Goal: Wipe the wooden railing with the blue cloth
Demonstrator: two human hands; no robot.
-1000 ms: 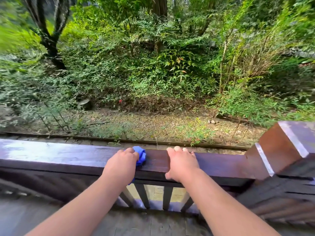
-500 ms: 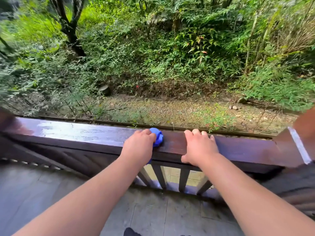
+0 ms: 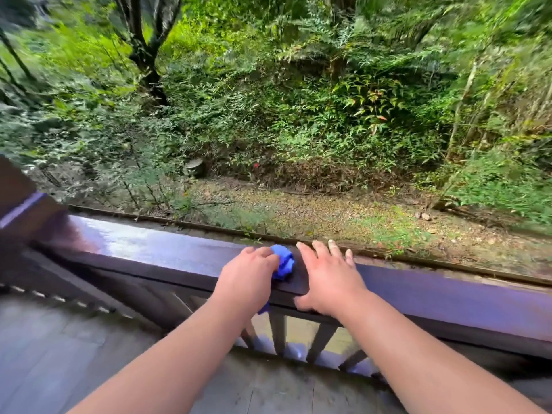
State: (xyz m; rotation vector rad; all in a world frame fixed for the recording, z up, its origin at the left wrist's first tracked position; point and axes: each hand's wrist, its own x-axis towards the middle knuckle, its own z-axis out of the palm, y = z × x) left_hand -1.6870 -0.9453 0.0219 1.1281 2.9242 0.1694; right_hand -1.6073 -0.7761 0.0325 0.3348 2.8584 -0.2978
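Blue cloth (image 3: 283, 262): lay bunched on the wooden railing (image 3: 155, 252), clenched under the left hand (image 3: 249, 276), protruding past its fingertips; right hand (image 3: 327, 279) lay flat, fingers spread, holding nothing, just beside it.

**Overgrown bank beyond a grey plank deck**

Dense green shrubs and ferns (image 3: 298, 100) fill the upper half of the frame in soft daylight. A dark forked tree trunk (image 3: 146, 52) rises at upper left. Below the greenery, a strip of gravelly, leaf-strewn ground (image 3: 328, 210) crosses the middle. Grey floor planks (image 3: 59, 354) occupy the lower left.
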